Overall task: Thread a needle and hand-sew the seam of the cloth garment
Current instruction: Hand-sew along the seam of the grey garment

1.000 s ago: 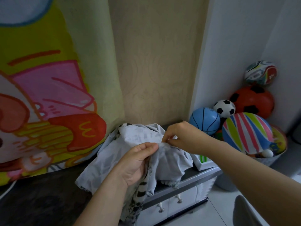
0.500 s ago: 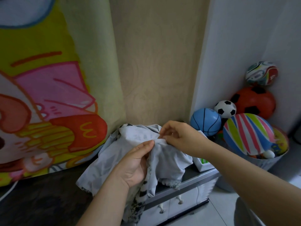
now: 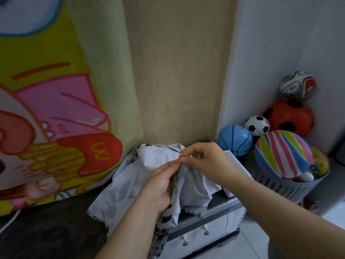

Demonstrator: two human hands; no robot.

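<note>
A pale grey cloth garment [image 3: 128,186] with a dark patterned inside lies bunched on the dark surface and hangs over its front edge. My left hand [image 3: 162,186] grips a raised fold of the garment from below. My right hand [image 3: 203,161] pinches the top of that same fold, fingertips right against the left hand's fingertips. No needle or thread shows; they are too small or hidden between the fingers.
A cartoon-printed curtain [image 3: 56,109] hangs at the left. A white box [image 3: 237,169] sits behind the garment on a small drawer unit [image 3: 203,232]. A grey basket [image 3: 280,186] of several balls stands at the right against the wall.
My right hand has shifted slightly left and up along the fold, its fingertips closing in on the left hand's. The left hand keeps its hold on the cloth.
</note>
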